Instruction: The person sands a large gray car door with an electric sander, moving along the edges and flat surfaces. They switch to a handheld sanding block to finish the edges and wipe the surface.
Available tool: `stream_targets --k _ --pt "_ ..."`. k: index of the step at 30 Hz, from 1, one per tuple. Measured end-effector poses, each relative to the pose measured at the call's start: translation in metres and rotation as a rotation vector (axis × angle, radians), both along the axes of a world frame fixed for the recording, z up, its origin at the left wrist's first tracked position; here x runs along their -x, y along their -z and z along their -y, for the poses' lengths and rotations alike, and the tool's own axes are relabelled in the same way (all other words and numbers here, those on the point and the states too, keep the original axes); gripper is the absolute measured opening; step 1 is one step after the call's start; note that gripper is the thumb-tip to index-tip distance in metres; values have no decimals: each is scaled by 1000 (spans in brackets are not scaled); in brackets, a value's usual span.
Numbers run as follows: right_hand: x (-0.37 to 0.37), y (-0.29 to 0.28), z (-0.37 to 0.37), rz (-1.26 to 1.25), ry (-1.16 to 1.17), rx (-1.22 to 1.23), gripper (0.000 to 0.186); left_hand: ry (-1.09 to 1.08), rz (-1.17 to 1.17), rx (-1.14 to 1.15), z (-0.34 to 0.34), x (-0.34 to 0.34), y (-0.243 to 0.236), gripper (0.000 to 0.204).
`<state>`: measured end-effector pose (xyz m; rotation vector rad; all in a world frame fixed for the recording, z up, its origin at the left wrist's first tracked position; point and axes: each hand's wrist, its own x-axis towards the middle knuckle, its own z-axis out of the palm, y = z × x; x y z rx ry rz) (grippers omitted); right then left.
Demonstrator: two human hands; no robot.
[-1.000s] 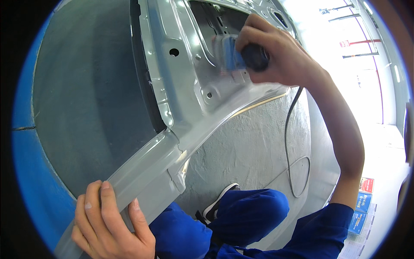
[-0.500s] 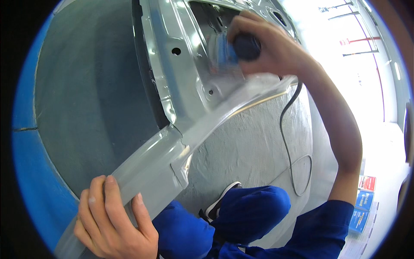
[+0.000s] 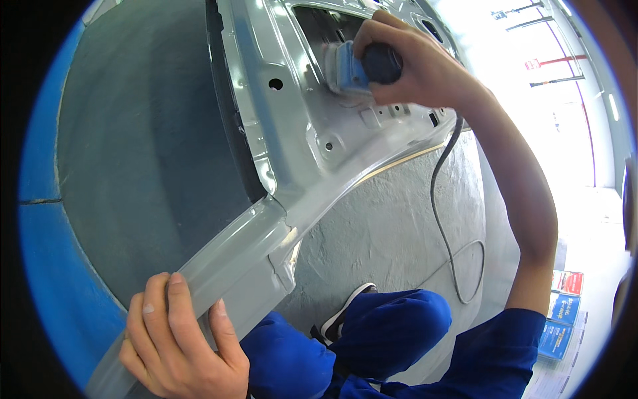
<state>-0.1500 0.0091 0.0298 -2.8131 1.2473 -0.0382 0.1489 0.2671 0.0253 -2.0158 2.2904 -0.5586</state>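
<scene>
My right hand (image 3: 428,73) is wrapped round a power sander with a black top and light-blue body (image 3: 349,66), held against the recessed area of a grey metal car-body panel (image 3: 292,153) in the upper middle. A dark cord (image 3: 435,193) hangs from that side down to the floor. At lower left, my left hand (image 3: 183,342) grips a narrower grey rail (image 3: 236,249) of the same piece, fingertips over its edge and thumb on the near side. The sander's base is slightly blurred.
Grey concrete floor (image 3: 359,233) lies below, with blue flooring (image 3: 73,266) along the left. My bent knees (image 3: 392,312) are at the bottom. Red and blue flat items (image 3: 559,316) lie at right, beside a pale wall. A bright background with bars (image 3: 555,60) fills the upper right.
My right hand and the sander have moved up and slightly left across the panel. My left hand and the panel appear shifted slightly right in view, the hand still gripping the rail.
</scene>
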Motion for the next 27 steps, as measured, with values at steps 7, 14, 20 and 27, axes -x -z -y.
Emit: stream_targets --k 7,14,20,27 --pt "31 1 26 -143 139 97 52 18 -58 44 1 -5 3 39" --pt "23 5 23 114 184 -49 51 -25 22 -23 5 9 -12 40" --pt "73 15 54 44 522 -5 62 -17 41 -26 8 7 -19 41" --pt "96 8 60 101 600 -123 73 -41 -26 8 9 9 -17 41"
